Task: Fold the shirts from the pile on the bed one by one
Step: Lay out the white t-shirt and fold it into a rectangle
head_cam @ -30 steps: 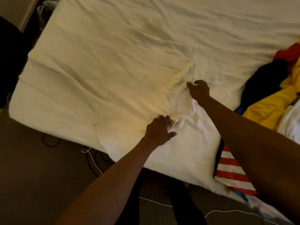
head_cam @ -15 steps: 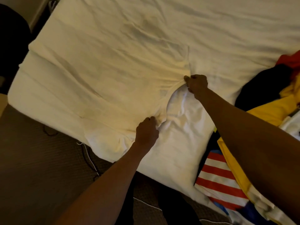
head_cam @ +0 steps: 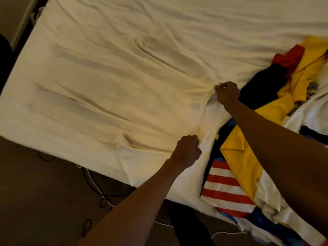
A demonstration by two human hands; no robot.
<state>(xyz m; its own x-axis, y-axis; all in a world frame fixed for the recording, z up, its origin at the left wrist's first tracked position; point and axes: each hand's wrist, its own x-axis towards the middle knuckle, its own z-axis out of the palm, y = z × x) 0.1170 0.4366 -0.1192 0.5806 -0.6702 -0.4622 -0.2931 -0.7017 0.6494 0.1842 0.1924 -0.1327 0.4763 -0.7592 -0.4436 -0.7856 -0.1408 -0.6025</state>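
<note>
My left hand (head_cam: 186,150), lower centre, and my right hand (head_cam: 227,93), centre right, each pinch a shoulder of the cream shirt (head_cam: 124,96), spread across the bed (head_cam: 195,23); the pile (head_cam: 239,157) lies at right.

Beds: one bed (head_cam: 159,23).
Shirts spread flat: one white shirt (head_cam: 106,103).
Piles: one pile of shirts (head_cam: 239,157), too jumbled to count the shirts inside.
Hands: two, the left hand (head_cam: 186,151) and the right hand (head_cam: 227,93).
</note>
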